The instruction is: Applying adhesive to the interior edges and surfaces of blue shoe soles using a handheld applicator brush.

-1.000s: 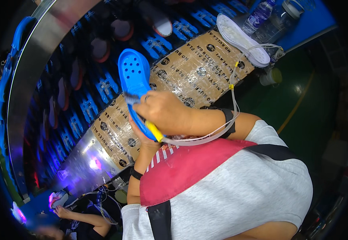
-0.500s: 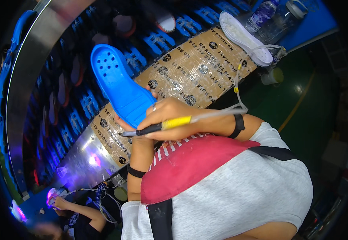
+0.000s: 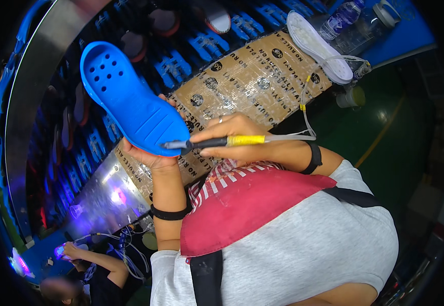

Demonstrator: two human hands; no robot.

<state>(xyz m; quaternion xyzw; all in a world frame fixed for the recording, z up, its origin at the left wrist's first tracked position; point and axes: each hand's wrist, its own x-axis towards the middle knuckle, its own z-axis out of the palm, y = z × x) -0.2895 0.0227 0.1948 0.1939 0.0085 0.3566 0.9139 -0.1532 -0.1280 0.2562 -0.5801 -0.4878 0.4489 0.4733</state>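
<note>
Head view: now brings brush (image 3: 215, 143), held in right grip (image 3: 234, 129), over heel of blue sole (image 3: 138, 104), held in left grip (image 3: 150, 157), apparently allowing strokes there.

Left forearm (image 3: 169, 187) points to twelve o'clock, the left hand (image 3: 150, 159) cupped, palm up. Right forearm (image 3: 289, 152) aims at ten, right hand (image 3: 240, 126) in a firm pinch!

I see 1 blue shoe sole (image 3: 136, 104), toe perforated, slanting, heel at lower right on my feed; 1 black-and-yellow brush (image 3: 215, 142) points left, tip over that heel.
</note>
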